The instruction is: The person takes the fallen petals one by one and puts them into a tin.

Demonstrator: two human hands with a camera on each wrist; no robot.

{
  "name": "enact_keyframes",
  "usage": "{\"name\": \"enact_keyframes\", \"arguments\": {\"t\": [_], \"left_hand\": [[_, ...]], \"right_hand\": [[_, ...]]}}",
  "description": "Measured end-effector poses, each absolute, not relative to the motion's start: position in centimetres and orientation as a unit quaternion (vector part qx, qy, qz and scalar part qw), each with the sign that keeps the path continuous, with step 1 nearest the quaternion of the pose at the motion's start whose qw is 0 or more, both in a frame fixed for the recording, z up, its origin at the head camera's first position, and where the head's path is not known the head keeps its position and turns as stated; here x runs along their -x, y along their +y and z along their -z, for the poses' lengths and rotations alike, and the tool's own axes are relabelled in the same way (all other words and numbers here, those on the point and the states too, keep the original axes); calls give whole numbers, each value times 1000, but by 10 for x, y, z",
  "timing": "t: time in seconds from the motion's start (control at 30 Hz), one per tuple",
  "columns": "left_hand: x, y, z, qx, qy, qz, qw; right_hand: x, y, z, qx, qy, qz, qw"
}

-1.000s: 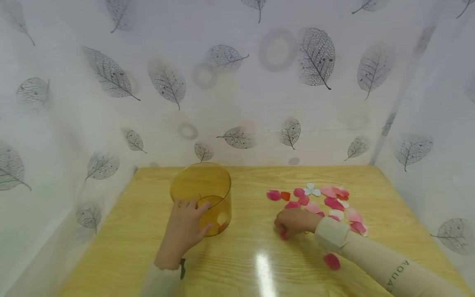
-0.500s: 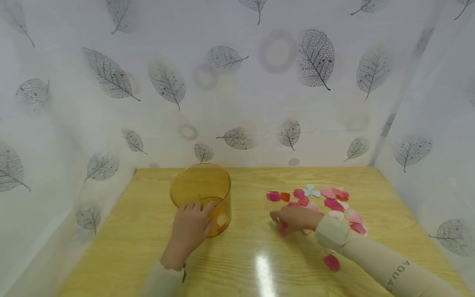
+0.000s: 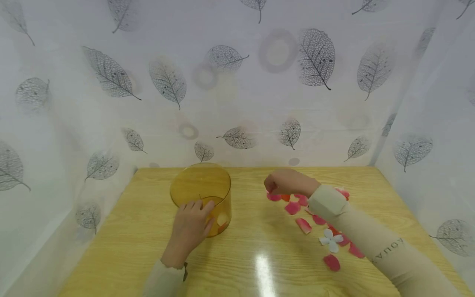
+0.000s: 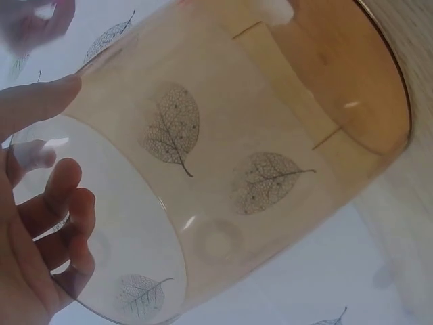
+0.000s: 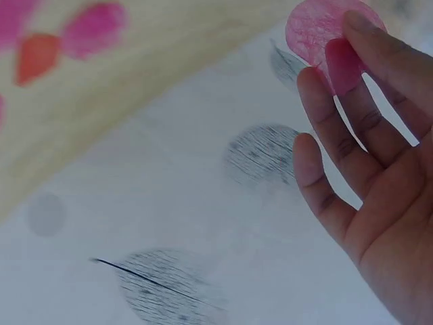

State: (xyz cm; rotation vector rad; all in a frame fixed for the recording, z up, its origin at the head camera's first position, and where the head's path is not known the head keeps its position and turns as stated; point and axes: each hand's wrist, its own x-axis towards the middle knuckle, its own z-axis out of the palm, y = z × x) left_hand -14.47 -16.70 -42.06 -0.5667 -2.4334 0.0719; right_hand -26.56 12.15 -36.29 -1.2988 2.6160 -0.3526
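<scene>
At the near rim of an amber see-through cylindrical container [image 3: 202, 179], my left hand [image 3: 189, 229] holds on, fingers bent at the opening. The left wrist view has the thumb [image 4: 51, 98] along the rim of that container [image 4: 223, 101] and the curled fingertips near the opening. A pale petal [image 3: 222, 219] and a reddish one [image 3: 222, 227] show low in the container. My right hand [image 3: 291, 181] is raised over the far part of the petal group. Between its thumb and fingers it pinches a pink petal [image 5: 314, 30], seen in the right wrist view.
Loose pink and red petals [image 3: 293, 207] lie scattered on the wooden table [image 3: 245, 247] under the right arm. Among them are a white four-petalled flower [image 3: 331, 240] and an orange-red petal [image 3: 285, 197]. A white leaf-patterned sheet [image 3: 259, 95] encloses the back and sides.
My right hand has risen from the tabletop and moved toward the back, carrying the pink petal. Petals and a white flower that the right arm covered are now visible. My left hand stays at the container.
</scene>
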Motion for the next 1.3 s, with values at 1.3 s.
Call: {"name": "enact_keyframes", "arguments": {"t": [1.3], "left_hand": [[143, -165, 425, 189, -928, -24, 320]], "right_hand": [[287, 11, 348, 499, 860, 81, -77]]}}
